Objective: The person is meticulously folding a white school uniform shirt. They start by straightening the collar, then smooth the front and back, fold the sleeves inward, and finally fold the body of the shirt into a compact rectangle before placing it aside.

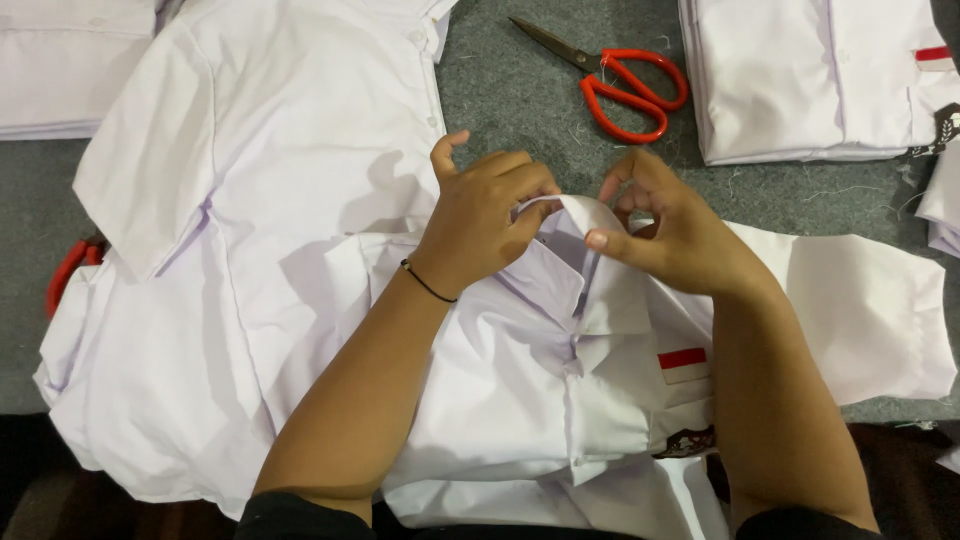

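Both forearms reach forward; left hand (pixel 487 215) and right hand (pixel 665 225) each pinch the white shirt's collar (pixel 580 212), lying crosswise between both grips.

White shirt (pixel 520 400) with red-and-white rectangular chest patch (pixel 683 364) and dark emblem (pixel 686 441); red-handled scissors (pixel 612 78) with dark metal blades; grey felt-like table surface (pixel 520 100); thin black wristband (pixel 428 283); folded white shirts (pixel 800 80) with red tab (pixel 933 54).
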